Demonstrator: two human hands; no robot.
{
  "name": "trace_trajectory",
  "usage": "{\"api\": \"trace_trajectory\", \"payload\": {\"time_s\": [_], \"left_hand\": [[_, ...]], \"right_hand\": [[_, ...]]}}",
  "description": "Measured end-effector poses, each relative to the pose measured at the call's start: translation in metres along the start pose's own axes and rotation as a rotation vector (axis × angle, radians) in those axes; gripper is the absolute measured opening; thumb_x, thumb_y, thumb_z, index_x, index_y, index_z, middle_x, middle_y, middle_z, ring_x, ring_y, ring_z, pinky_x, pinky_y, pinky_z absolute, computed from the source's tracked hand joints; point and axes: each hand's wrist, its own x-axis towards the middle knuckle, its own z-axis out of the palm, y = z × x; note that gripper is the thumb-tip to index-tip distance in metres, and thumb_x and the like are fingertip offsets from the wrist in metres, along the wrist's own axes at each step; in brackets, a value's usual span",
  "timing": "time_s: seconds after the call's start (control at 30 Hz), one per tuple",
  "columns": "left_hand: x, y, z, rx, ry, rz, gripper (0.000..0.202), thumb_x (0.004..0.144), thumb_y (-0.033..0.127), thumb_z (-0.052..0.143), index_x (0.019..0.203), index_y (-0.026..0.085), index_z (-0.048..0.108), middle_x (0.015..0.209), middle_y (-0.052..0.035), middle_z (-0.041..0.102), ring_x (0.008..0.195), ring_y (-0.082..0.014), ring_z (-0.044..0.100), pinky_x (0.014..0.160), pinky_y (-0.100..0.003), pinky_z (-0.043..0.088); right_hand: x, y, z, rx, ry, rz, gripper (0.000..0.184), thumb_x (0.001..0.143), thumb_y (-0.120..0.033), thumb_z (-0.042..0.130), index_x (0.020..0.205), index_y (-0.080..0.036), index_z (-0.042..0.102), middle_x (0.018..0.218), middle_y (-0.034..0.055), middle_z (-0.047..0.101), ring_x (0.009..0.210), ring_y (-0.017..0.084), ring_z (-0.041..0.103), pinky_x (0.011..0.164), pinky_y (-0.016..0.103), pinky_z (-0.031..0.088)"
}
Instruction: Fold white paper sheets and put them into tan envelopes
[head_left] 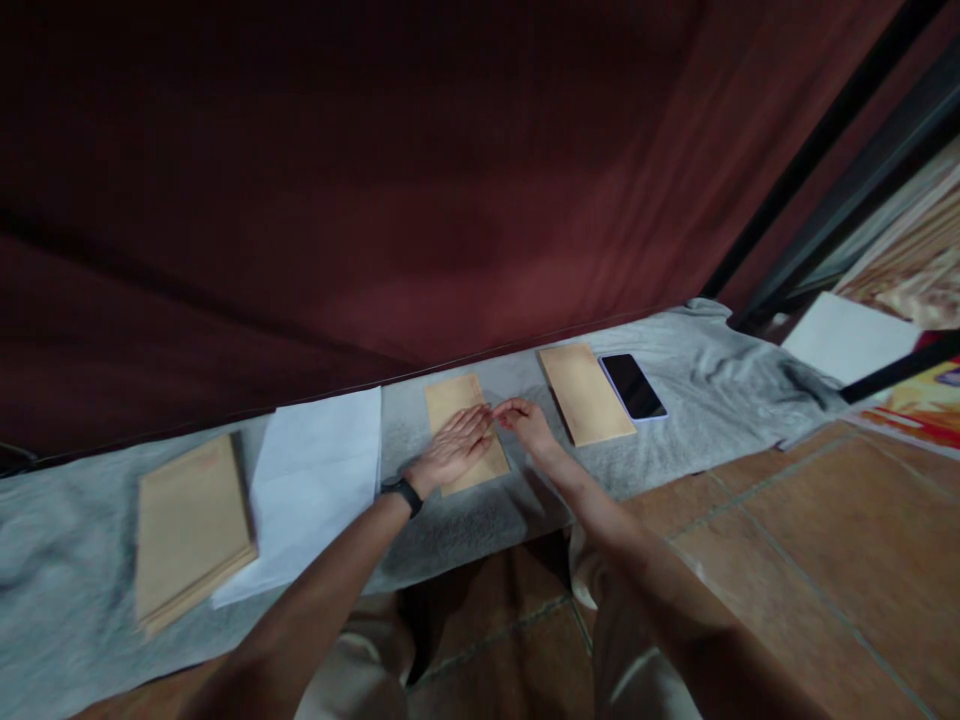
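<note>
A brown paper envelope [454,398] lies on the grey cloth in front of me. My left hand [459,445] is laid flat over its middle, fingers stretched toward the right edge, a dark watch on the wrist. At that right edge my right hand [525,420] has its fingertips bent together, pinching the envelope's edge close to the left fingertips. The exact grip is small and partly hidden.
White paper sheets [322,480] and a stack of brown envelopes [191,530] lie to the left. Rightward are another brown envelope pile [589,395] and a phone [634,387]. The grey cloth [720,400] covers a narrow ledge against a dark red curtain [480,230].
</note>
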Motion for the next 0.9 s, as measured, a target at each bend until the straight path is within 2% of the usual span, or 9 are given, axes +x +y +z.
{"api": "trace_trajectory", "payload": {"time_s": [0.1,0.23,0.43,0.63,0.77,0.9], "left_hand": [[-0.009,0.006,0.005,-0.061,-0.018,0.0,0.055,0.1,0.045,0.042,0.151,0.024,0.048,0.164,-0.0045,0.04,0.154,-0.0177,0.03,0.13,-0.039,0.011],[-0.022,0.014,0.011,-0.099,-0.061,0.041,0.055,0.101,0.043,0.042,0.153,0.025,0.045,0.165,-0.0042,0.037,0.155,-0.0169,0.03,0.13,-0.039,0.008],[-0.041,0.035,0.013,-0.149,-0.065,0.055,0.054,0.101,0.042,0.046,0.151,0.024,0.048,0.165,-0.0065,0.037,0.155,-0.0194,0.029,0.129,-0.041,0.009],[-0.058,0.057,0.014,-0.266,0.005,0.059,0.051,0.098,0.044,0.055,0.146,0.028,0.054,0.16,-0.0065,0.047,0.151,-0.0219,0.038,0.129,-0.042,0.015],[-0.071,0.068,0.02,-0.185,0.106,0.125,0.051,0.098,0.044,0.057,0.146,0.027,0.054,0.155,-0.0081,0.053,0.146,-0.0231,0.045,0.128,-0.042,0.023],[-0.08,0.075,0.031,0.125,0.051,0.117,0.056,0.103,0.049,0.045,0.146,0.015,0.051,0.154,-0.0142,0.053,0.148,-0.0253,0.042,0.127,-0.046,0.024]], "right_hand": [[0.0,0.002,0.0,-0.012,-0.007,-0.016,0.014,0.07,-0.028,0.059,0.068,-0.021,0.071,0.072,0.0007,0.072,0.068,0.015,0.062,0.073,0.029,0.051],[0.002,0.006,-0.001,-0.075,0.014,-0.03,0.014,0.072,-0.03,0.059,0.068,-0.021,0.069,0.067,0.0001,0.069,0.065,0.015,0.06,0.07,0.029,0.051],[0.003,0.01,-0.002,-0.155,0.01,-0.03,0.015,0.076,-0.028,0.057,0.07,-0.021,0.069,0.067,-0.0012,0.066,0.065,0.015,0.06,0.075,0.031,0.051],[0.0,0.014,-0.003,-0.33,-0.039,-0.099,0.018,0.079,-0.023,0.056,0.076,-0.024,0.073,0.076,-0.0005,0.074,0.077,0.018,0.066,0.082,0.032,0.052],[-0.009,0.013,0.001,-0.545,-0.237,-0.223,0.025,0.089,-0.027,0.055,0.099,-0.026,0.078,0.106,0.0019,0.079,0.1,0.021,0.071,0.096,0.037,0.053],[-0.02,0.012,0.009,-0.805,-0.542,-0.401,0.038,0.102,-0.035,0.044,0.126,-0.024,0.072,0.139,0.0048,0.067,0.134,0.019,0.057,0.118,0.038,0.04]]}}
